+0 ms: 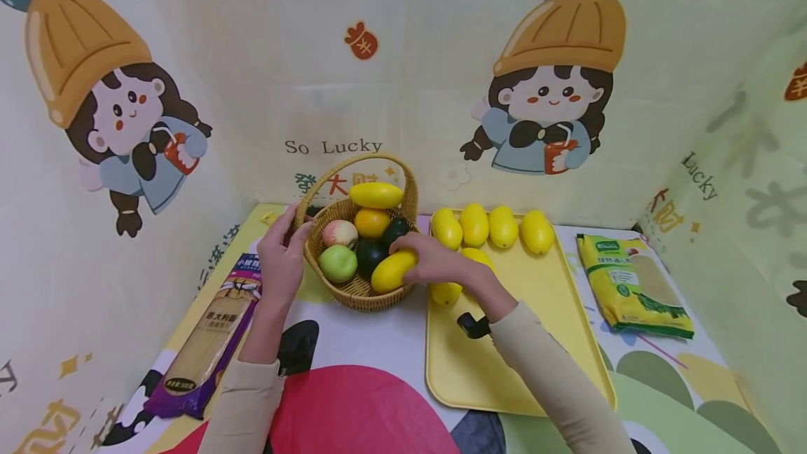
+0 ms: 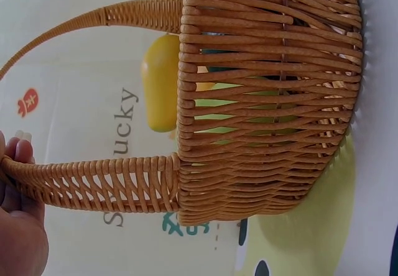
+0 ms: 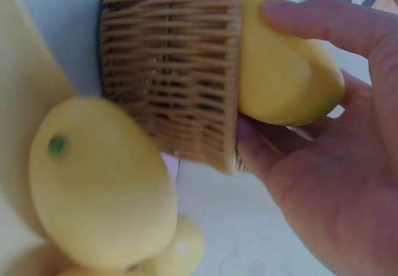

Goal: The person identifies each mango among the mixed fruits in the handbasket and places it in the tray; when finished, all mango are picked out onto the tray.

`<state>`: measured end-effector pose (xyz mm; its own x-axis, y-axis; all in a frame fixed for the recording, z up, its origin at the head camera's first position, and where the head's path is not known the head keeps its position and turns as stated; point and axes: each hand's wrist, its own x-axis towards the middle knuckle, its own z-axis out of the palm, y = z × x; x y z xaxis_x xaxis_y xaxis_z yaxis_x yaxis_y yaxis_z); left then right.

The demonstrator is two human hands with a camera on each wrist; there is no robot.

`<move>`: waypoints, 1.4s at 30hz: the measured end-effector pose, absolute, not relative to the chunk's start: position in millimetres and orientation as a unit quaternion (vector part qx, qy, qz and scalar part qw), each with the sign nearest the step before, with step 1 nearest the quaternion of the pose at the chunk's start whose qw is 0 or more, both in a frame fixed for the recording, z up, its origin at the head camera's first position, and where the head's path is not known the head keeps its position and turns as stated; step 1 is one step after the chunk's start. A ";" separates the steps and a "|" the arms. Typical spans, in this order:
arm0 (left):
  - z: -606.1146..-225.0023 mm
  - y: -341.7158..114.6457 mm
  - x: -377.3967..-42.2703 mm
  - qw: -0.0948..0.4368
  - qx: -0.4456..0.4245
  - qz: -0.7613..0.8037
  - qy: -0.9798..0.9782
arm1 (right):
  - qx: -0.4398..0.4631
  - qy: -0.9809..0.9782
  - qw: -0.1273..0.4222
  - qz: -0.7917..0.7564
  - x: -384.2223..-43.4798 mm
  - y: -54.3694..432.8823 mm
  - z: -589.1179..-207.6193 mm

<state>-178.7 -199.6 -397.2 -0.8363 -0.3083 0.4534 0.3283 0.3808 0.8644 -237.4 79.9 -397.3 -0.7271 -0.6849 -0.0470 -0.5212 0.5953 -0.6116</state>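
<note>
A wicker basket [image 1: 366,302] with a tall handle stands left of a yellow tray. My left hand [image 1: 280,258] grips the left side of its handle [image 2: 93,179], fingers curled round the wicker. With thumb and fingers my right hand [image 1: 438,258] holds a yellow mango [image 3: 283,58] at the basket's right front rim. Inside the basket are a green apple [image 1: 338,263], a pinkish peach [image 1: 340,234], an orange [image 1: 372,222] and two dark avocados, one avocado [image 1: 371,255] near the middle. Another mango [image 1: 375,195] lies at the back rim.
Several mangoes [image 1: 503,227] sit on the yellow tray [image 1: 523,377], mostly along its back edge; my right forearm crosses above it. A pack of spaghetti [image 1: 211,331] lies on the left, a yellow-green food bag [image 1: 633,286] on the right. Printed cloth walls [image 1: 429,90] surround the table.
</note>
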 end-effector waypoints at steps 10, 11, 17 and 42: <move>-398.4 -200.1 -179.1 0.299 -0.020 -0.552 -0.778 | -0.313 0.882 0.087 -0.341 -231.7 118.6 -388.6; -398.7 -200.5 -178.6 0.298 -0.020 -0.554 -0.777 | -0.310 0.883 0.085 -0.341 -231.3 122.3 -387.7; -401.5 -203.2 -178.7 0.292 -0.019 -0.560 -0.775 | -0.273 0.894 0.072 -0.348 -228.2 145.3 -384.7; -400.9 -202.5 -178.3 0.291 -0.024 -0.556 -0.778 | -0.089 0.933 -0.053 -0.346 -207.3 264.0 -436.0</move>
